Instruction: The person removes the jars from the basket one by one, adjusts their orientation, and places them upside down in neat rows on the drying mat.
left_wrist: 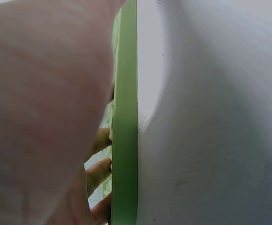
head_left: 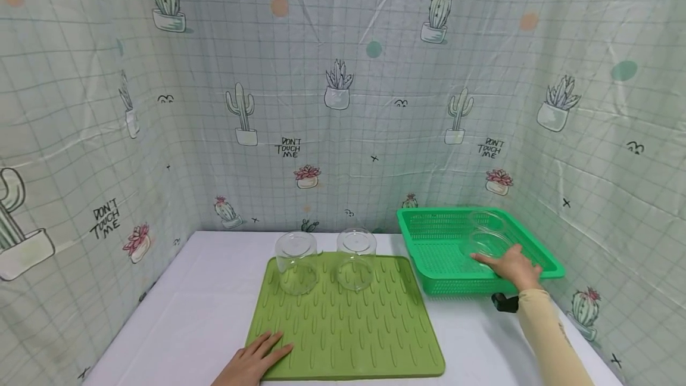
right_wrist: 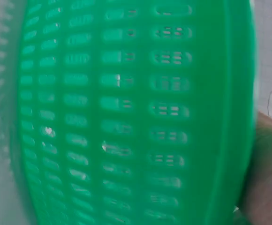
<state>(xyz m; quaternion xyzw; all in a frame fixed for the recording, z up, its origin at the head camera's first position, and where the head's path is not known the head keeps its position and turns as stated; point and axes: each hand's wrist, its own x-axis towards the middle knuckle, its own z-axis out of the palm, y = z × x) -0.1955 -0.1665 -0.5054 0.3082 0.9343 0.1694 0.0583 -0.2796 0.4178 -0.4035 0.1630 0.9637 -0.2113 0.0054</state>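
Two clear cups, a left one and a right one, stand on the far part of a green ridged mat. My left hand rests on the mat's near left corner with fingers spread; the left wrist view shows fingertips over the mat's edge. At the right, my right hand reaches over the near rim of a green basket. Its thumb and fingers grip the sides of a clear cup. In the right wrist view the basket's slotted wall hides that grasp.
Another clear cup appears behind the gripped one in the basket. A white tabletop lies under everything. Patterned curtains close off the back and both sides. A small black device is at my right wrist.
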